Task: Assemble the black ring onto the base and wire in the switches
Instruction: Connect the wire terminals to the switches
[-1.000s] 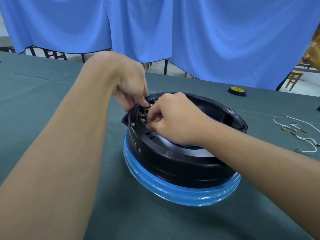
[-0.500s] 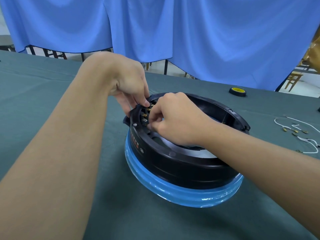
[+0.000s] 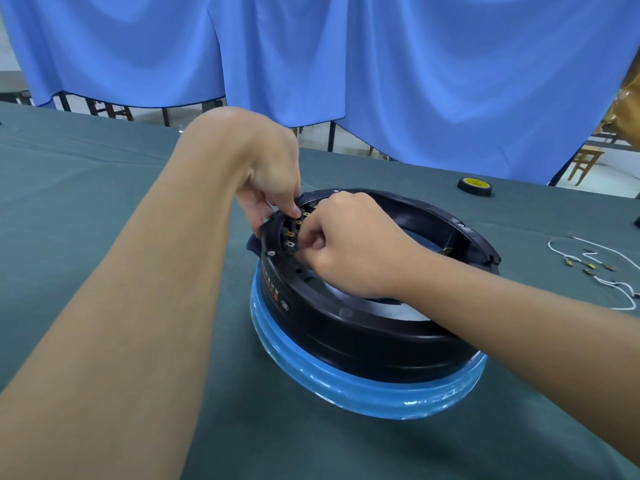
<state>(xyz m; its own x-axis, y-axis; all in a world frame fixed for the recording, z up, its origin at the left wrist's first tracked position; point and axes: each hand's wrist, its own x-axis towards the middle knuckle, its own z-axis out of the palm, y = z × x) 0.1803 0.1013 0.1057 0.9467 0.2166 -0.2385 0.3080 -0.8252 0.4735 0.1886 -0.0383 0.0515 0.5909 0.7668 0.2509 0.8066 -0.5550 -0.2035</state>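
Head view:
Left hand [image 3: 270,178]: fingers [image 3: 256,213] curled over the far-left rim of the glossy black plastic ring [image 3: 346,327], thumb on top.
Right hand [image 3: 349,247]: fingers narrow, pinching at the small brass-tabbed switches [image 3: 294,233] inside that rim.
Ring: seated on the round blue film-wrapped base [image 3: 346,386], on the dark green cloth worktop [image 3: 104,209].
Aside: thin white wires with brass terminals [image 3: 595,268], well apart, right.

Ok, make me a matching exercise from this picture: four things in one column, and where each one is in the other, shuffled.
1 black ring
2 tape roll
3 white wires
4 left hand

A loose on the cloth, far right
B seated on the blue base
C pinching the ring's left rim
D on the cloth beyond the ring

Pairs: 1-B, 2-D, 3-A, 4-C
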